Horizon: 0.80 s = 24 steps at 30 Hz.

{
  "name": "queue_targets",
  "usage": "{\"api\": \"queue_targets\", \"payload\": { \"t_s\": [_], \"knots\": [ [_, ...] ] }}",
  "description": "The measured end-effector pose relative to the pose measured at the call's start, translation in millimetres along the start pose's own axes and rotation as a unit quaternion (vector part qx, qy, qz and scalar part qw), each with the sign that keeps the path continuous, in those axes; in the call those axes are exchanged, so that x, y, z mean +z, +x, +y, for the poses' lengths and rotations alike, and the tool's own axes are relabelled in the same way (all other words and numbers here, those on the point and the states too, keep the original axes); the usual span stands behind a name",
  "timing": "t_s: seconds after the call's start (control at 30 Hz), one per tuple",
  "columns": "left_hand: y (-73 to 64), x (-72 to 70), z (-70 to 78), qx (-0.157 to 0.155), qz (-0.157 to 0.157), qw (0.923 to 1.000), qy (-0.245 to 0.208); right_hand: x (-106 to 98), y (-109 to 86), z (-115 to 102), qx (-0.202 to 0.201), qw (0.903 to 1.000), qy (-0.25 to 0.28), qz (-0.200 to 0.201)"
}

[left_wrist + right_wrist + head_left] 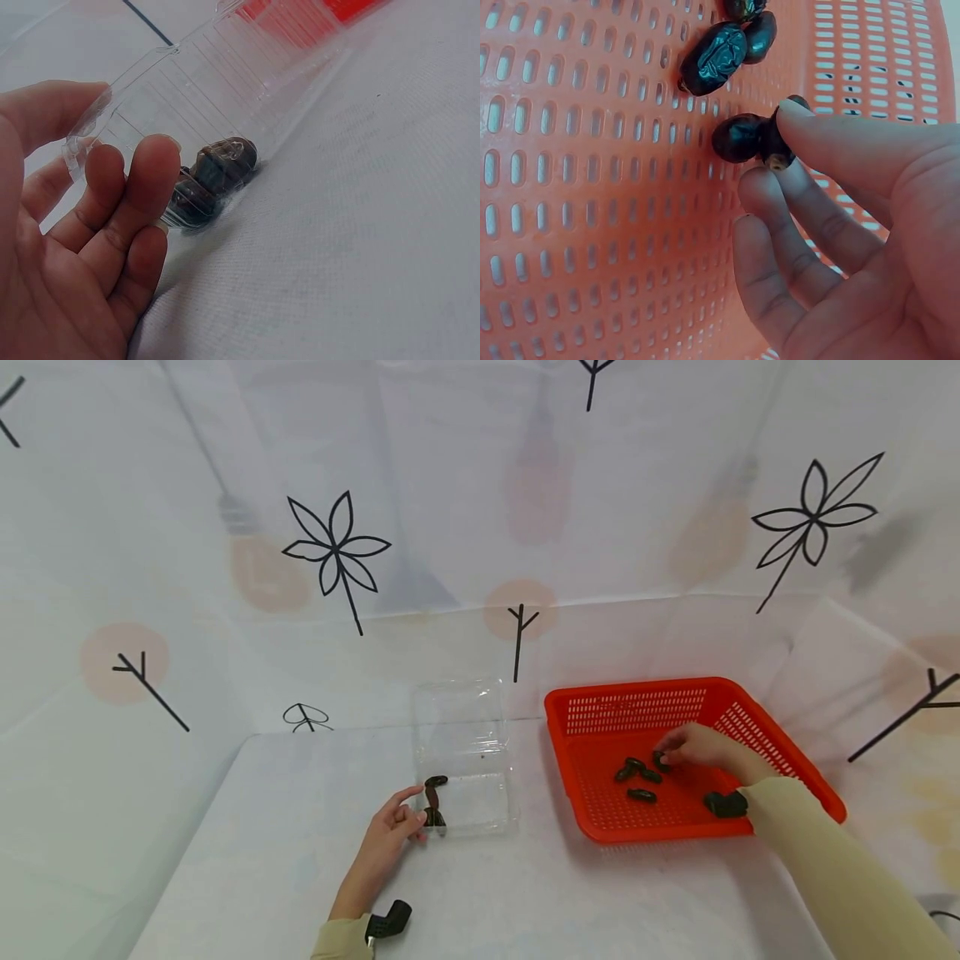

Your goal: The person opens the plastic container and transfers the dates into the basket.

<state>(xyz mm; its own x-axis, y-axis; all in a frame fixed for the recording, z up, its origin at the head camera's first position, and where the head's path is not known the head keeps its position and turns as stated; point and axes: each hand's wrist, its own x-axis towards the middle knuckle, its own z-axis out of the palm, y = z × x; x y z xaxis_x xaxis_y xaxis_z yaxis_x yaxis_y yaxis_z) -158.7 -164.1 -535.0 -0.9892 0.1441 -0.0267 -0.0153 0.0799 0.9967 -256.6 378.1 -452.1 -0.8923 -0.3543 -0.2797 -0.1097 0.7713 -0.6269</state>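
Dates (739, 137): dark brown to near black, oval, wrinkled glossy skin, a loose handful lying on the floor of the red basket (600, 827). In the right wrist view one date sits right at the fingertips of the right hand (693, 747), thumb tip touching it w/ the index finger curled just beside; looks like a pinch closing on it, but the date's far side is hidden, so I can't tell if it's fully gripped or lifted off the mesh. Another, fatter date (714, 58) lies a bit further up the basket floor, touching a 2nd one; in the head view approx. three more sit together near the hand and one lies apart toward the near rim. The basket is slotted plastic, standing on the white table (262, 860), right of a clear plastic container (472, 777) whose lid stands open behind it. A few dates already lie in the container (217, 176), bunched at its near-left corner, plus one further in. The left hand (393, 831) holds that corner: thumb over the rim, fingers bent against the outer wall, wrist resting on the table. A light sleeve (840, 868) covers the right forearm.
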Motion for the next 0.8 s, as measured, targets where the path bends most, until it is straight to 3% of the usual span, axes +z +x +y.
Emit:
{"api": "queue_targets", "payload": {
  "t_s": [0.57,0.8],
  "knots": [
    [1.0,0.1,2.7,-0.004,-0.004,0.9999,-0.01,-2,-0.3,-4,-0.011,0.9999,0.008,0.009],
    [0.5,-0.8,0.5,-0.006,-0.001,1.0,-0.006,0,0.9,-16,-0.021,0.9994,0.02,0.018]
  ]
}}
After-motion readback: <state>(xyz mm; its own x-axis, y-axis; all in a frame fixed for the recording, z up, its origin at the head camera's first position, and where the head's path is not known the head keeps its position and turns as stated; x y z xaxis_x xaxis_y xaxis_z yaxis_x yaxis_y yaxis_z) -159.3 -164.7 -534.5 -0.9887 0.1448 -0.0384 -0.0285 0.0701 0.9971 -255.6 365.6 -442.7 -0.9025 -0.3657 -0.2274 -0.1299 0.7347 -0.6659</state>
